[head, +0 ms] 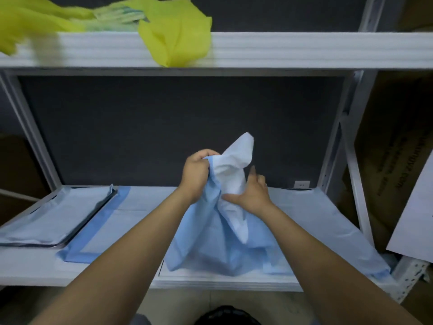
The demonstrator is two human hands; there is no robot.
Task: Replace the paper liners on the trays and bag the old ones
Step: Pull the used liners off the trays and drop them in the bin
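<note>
Left hand is closed in a fist round the gathered top of the old liner. Right hand is open, its fingers straight and its thumb spread, laid flat against the right side of the same bundle.

1. Step in hand, as I judge it: bunching a used liner for bagging. The sheet is pulled up into a loose cone over the middle of the lower shelf, with its lower folds resting near the shelf's near edge.

2. Surroundings. On the left of the lower shelf stands a tray, already covered by a pale sheet. Between it and the bundle lies a flat liner with a darker blue border. Another pale sheet lies on the right; I cannot tell whether a tray sits under it. The yellow bag lies on the upper shelf, far and left of my hands, one corner hanging over the front edge.

3. Next move, as I judge it: compress the bundle until one hand can carry it, then free the other hand to bring the bag down and open its mouth. The sheet is thin and springy, so a loose grip would let it unfold.
</note>
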